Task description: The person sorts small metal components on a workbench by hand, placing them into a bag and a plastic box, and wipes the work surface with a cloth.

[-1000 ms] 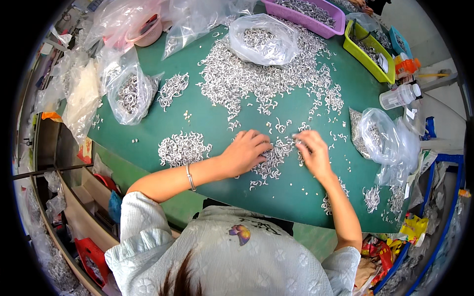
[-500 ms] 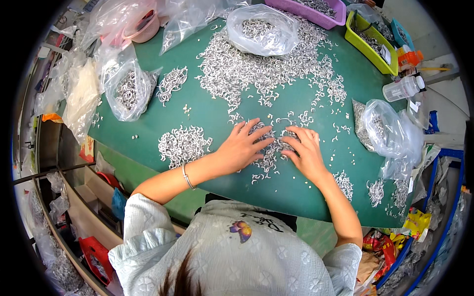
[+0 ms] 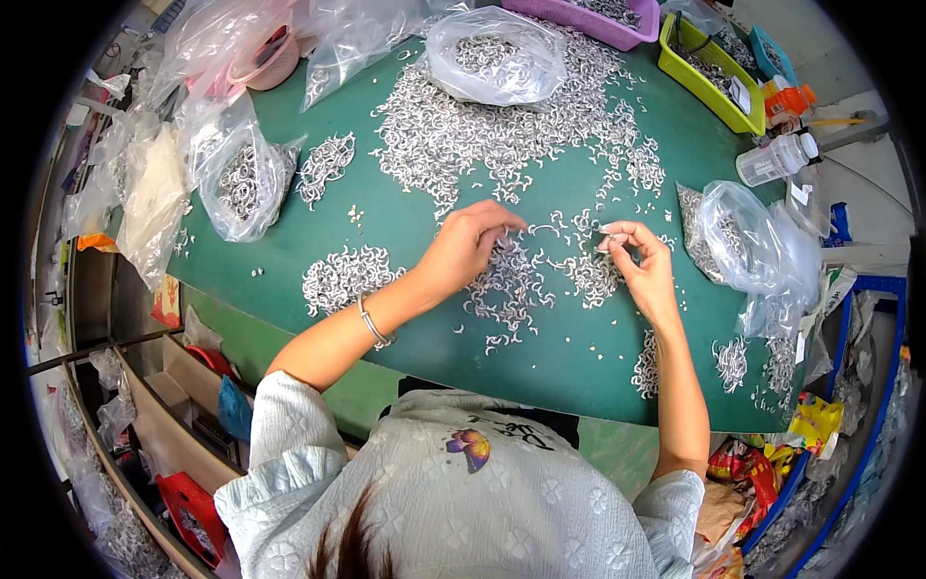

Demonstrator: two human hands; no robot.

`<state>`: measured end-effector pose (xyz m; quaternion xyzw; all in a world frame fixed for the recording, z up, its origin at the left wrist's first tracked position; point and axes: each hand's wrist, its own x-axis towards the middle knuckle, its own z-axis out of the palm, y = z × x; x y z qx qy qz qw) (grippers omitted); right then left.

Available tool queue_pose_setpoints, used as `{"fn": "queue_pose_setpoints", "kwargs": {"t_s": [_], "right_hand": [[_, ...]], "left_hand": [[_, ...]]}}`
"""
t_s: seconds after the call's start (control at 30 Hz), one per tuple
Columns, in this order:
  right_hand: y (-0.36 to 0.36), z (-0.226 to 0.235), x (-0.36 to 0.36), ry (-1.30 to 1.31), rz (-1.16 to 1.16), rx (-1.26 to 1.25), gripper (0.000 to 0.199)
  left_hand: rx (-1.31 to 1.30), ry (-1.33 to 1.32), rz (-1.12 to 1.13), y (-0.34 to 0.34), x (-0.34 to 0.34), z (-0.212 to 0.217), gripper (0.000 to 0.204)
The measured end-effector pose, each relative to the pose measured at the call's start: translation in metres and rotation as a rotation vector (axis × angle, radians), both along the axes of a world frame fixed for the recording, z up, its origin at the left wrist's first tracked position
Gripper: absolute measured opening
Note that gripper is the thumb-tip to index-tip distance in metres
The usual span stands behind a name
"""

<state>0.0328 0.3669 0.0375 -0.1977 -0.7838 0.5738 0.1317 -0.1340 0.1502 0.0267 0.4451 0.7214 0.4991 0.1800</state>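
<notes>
Has small curved silver pieces point(image 3: 521, 301) in a loose pile point(image 3: 506, 280) on the green table point(image 3: 579, 381), close in front, likely for easy reach. Bends the left hand point(image 3: 465, 246) over the pile's top edge with fingers close together, and holds the right hand point(image 3: 644, 265) off to its side with thumb and fingertips nearly touching, maybe pinching tiny pieces, but too small to tell. Farther out, has a clear bag point(image 3: 542, 60) on a big heap point(image 3: 492, 145).

Tabletop point(image 3: 434, 349) lies open before the shirt point(image 3: 521, 516); metal pieces point(image 3: 511, 277) obstruct beyond.
</notes>
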Motion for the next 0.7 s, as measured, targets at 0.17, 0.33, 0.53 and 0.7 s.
{"fn": "queue_pose_setpoints", "kwargs": {"t_s": [0.17, 0.33, 0.53, 0.7], "right_hand": [[0.002, 0.013, 0.0, -0.072, -0.042, 0.313, 0.014], [-0.003, 0.01, 0.01, -0.176, -0.019, 0.44, 0.013], [-0.028, 0.016, 0.023, -0.186, 0.25, 0.779, 0.025], [-0.023, 0.011, 0.004, -0.095, 0.103, 0.732, 0.029]], "left_hand": [[-0.038, -0.119, 0.005, 0.004, 0.006, 0.007, 0.016], [-0.141, -0.115, -0.016, -0.003, 0.008, 0.011, 0.014], [-0.116, -0.096, -0.058, -0.005, 0.008, 0.007, 0.017], [-0.175, -0.208, -0.074, 0.0, 0.015, 0.006, 0.019]]}}
